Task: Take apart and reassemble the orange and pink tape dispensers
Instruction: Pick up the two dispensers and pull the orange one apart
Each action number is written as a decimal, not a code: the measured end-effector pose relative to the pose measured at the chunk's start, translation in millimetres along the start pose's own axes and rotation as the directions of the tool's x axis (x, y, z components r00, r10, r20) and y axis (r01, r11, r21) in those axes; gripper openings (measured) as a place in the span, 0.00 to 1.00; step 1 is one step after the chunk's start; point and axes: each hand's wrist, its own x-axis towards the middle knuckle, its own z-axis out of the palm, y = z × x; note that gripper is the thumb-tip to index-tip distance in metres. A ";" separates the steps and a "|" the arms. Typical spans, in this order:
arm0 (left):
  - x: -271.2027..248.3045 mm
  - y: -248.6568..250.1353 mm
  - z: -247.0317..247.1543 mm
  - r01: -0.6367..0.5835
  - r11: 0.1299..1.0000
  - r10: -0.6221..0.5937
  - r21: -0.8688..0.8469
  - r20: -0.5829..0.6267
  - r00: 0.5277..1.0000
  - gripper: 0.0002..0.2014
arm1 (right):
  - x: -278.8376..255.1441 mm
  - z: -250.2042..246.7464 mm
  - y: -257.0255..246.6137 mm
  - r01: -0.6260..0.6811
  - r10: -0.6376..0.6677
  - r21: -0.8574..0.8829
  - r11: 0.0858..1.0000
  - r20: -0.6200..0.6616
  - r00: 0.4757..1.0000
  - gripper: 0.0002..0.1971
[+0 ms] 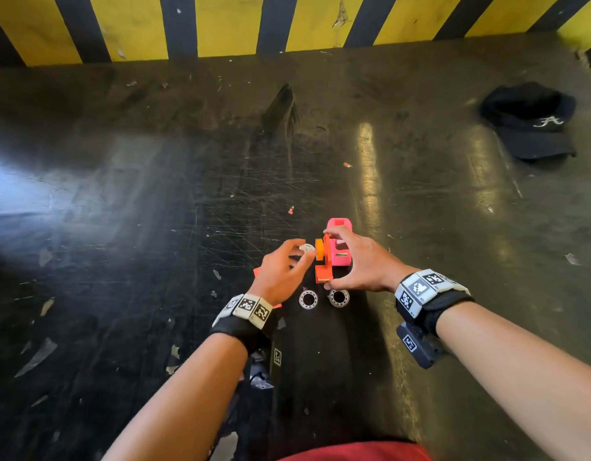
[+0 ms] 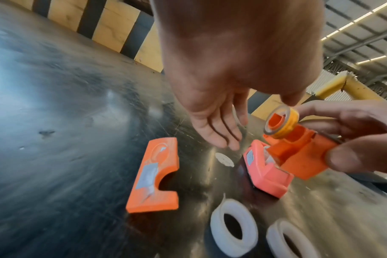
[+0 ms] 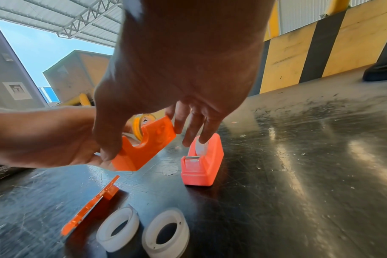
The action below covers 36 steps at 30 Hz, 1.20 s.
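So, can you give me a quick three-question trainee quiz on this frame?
1. True or false: the pink dispenser is lifted off the table.
2. Which hand grips the orange dispenser half that carries the yellow tape roll? A) left B) right C) both
3. How many white rings lie on the table nearest the person?

Key: 1. False, it stands on the table. 2. B, the right hand. 3. Two, side by side.
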 end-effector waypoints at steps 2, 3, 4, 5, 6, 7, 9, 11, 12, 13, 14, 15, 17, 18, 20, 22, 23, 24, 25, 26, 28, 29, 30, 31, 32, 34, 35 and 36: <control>7.1 6.7 -3.8 0.015 0.999 -0.012 -0.032 0.075 0.997 0.23 | -1.3 -0.1 -1.8 0.002 -0.002 0.002 1.000 0.011 1.000 0.54; 9.7 6.9 -3.4 0.018 0.999 -0.015 -0.034 0.096 0.995 0.22 | -1.8 0.4 -2.7 0.005 -0.005 0.002 1.000 0.017 1.000 0.54; 10.9 6.6 -2.4 0.019 0.999 -0.015 -0.037 0.108 0.994 0.21 | -2.5 1.4 -3.0 0.007 -0.007 -0.001 1.000 0.023 1.000 0.54; 10.4 6.2 -1.4 0.021 0.999 -0.016 -0.045 0.111 0.994 0.19 | -2.8 3.0 -3.3 0.009 -0.009 -0.006 1.000 0.030 1.000 0.54; 9.4 5.9 -0.8 0.026 0.998 -0.020 -0.057 0.107 0.994 0.17 | -3.1 4.1 -3.3 0.010 -0.010 -0.009 1.000 0.035 0.999 0.54; 7.4 5.9 -1.4 0.029 0.997 -0.023 -0.067 0.095 0.995 0.16 | -3.4 5.1 -3.0 0.009 -0.009 -0.010 1.000 0.037 0.999 0.54; 2.3 0.1 -3.7 0.012 0.999 -0.010 -0.041 0.054 0.999 0.14 | -4.5 5.9 -0.5 -0.001 0.002 -0.018 1.000 0.031 1.000 0.53; -5.8 -10.8 -7.8 -0.030 0.993 0.027 0.114 0.027 0.999 0.14 | -5.3 4.9 3.4 -0.018 0.018 -0.017 1.000 0.020 1.000 0.53; -11.3 -16.6 -9.2 -0.047 0.967 0.037 0.252 0.042 0.998 0.15 | -5.6 4.2 5.5 -0.027 0.027 -0.006 1.000 0.016 0.999 0.53; -17.7 -21.6 -9.1 -0.053 0.919 0.028 0.392 0.069 0.997 0.16 | -5.7 3.3 7.1 -0.034 0.034 0.005 0.999 0.013 0.999 0.53; -25.1 -26.3 -7.0 -0.055 0.859 0.008 0.508 0.093 0.996 0.17 | -6.0 2.6 7.9 -0.040 0.039 0.013 0.999 0.010 0.999 0.53; -33.0 -29.7 -3.7 -0.055 0.804 -0.014 0.592 0.112 0.994 0.18 | -6.2 2.2 8.1 -0.043 0.043 0.016 0.999 0.005 0.999 0.53; -47.7 -36.0 5.1 -0.067 0.718 -0.026 0.692 0.124 0.992 0.22 | -6.3 2.5 7.5 -0.041 0.041 0.016 0.999 -0.013 0.999 0.53; -52.9 -39.9 9.7 -0.069 0.697 -0.025 0.714 0.120 0.992 0.24 | -6.7 3.2 6.9 -0.041 0.041 0.015 0.999 -0.019 0.999 0.54; -58.9 -45.9 15.5 -0.053 0.684 -0.034 0.728 0.105 0.994 0.25 | -7.4 5.1 6.9 -0.043 0.043 0.015 0.999 -0.022 0.999 0.54; -60.3 -49.1 17.6 -0.026 0.688 -0.057 0.725 0.089 0.994 0.27 | -8.8 6.4 7.4 -0.043 0.043 0.011 0.999 -0.022 0.999 0.55; -60.6 -49.0 18.3 -0.019 0.698 -0.057 0.716 0.082 0.995 0.27 | -9.9 6.7 7.5 -0.043 0.043 0.006 0.999 -0.020 0.999 0.55; -60.1 -48.5 19.1 -0.021 0.709 -0.043 0.704 0.074 0.996 0.28 | -11.0 6.8 7.5 -0.045 0.045 0.002 0.999 -0.018 0.999 0.55; -58.9 -46.8 19.9 -0.027 0.717 -0.023 0.696 0.063 0.998 0.28 | -12.3 6.7 7.7 -0.046 0.046 -0.001 0.999 -0.016 0.999 0.55; -57.0 -44.8 21.6 -0.032 0.717 0.000 0.696 0.046 0.999 0.28 | -13.3 6.5 8.0 -0.046 0.046 -0.002 0.999 -0.016 0.999 0.55; -50.6 -37.5 26.4 -0.024 0.703 0.031 0.711 0.003 1.000 0.28 | -14.8 5.4 9.0 -0.046 0.046 -0.006 0.999 -0.021 0.999 0.56; -46.8 -32.8 29.8 -0.008 0.689 0.027 0.724 -0.015 1.000 0.29 | -15.5 4.8 10.0 -0.048 0.048 -0.010 0.999 -0.019 0.999 0.56; -43.3 -27.4 33.1 0.013 0.671 0.014 0.741 -0.030 0.999 0.31 | -16.1 4.2 10.6 -0.050 0.049 -0.014 0.999 -0.015 0.999 0.56; -39.3 -22.8 36.5 0.034 0.648 -0.009 0.761 -0.037 0.999 0.32 | -16.3 3.7 11.0 -0.050 0.049 -0.017 0.999 -0.011 0.999 0.56; -35.7 -19.0 39.5 0.054 0.621 -0.035 0.782 -0.041 0.999 0.33 | -16.7 3.3 11.4 -0.049 0.049 -0.019 0.999 -0.008 0.999 0.56; -29.6 -13.2 43.7 0.079 0.588 -0.086 0.805 -0.034 0.996 0.32 | -17.3 2.8 11.5 -0.044 0.044 -0.025 0.999 -0.003 0.999 0.56; -27.3 -11.0 44.6 0.082 0.581 -0.102 0.810 -0.028 0.994 0.31 | -17.4 2.7 11.7 -0.043 0.043 -0.026 0.999 0.000 0.999 0.56; -25.5 -9.7 45.1 0.084 0.579 -0.115 0.811 -0.022 0.993 0.30 | -17.6 2.8 12.2 -0.043 0.043 -0.025 0.999 0.002 0.999 0.56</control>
